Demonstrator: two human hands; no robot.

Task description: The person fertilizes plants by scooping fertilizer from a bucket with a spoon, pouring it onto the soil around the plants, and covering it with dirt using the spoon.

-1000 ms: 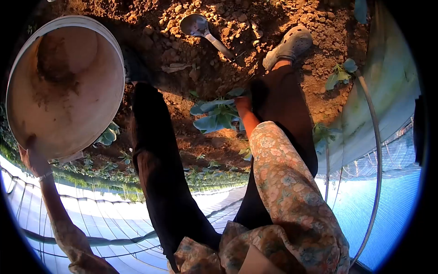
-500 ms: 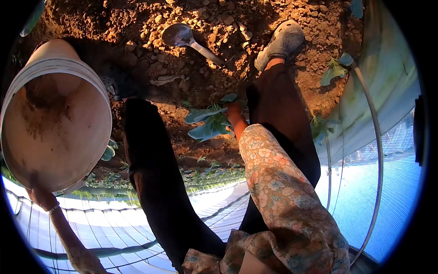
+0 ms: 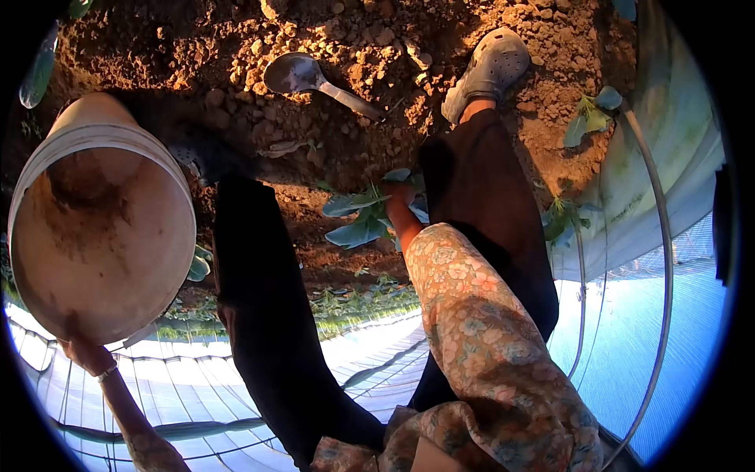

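Note:
My left hand (image 3: 85,353) grips the near rim of a large white bucket (image 3: 145,259), which is tipped with its mouth toward me. Brown soil stains mark the bucket's inner wall and bottom. My right hand (image 3: 399,197), below a floral sleeve, is in among the blue-green leaves of a young leafy plant (image 3: 358,234) rooted in the soil. Leaves and shadow hide its fingers, so their grip cannot be made out. A big scoop-like ladle (image 3: 293,73) lies on the dirt beyond the plant, its handle pointing right.
My feet stand apart on cloddy brown soil (image 3: 377,39), one in a grey clog (image 3: 498,63). More leafy plants (image 3: 588,122) grow at the right beside a bent hoop (image 3: 664,236) and plastic sheeting (image 3: 668,134). Plant rows and a netted frame show at the bottom.
The whole view has shifted slightly. My left hand still holds the bucket rim, and my right hand stays among the leaves. The ladle lies as before.

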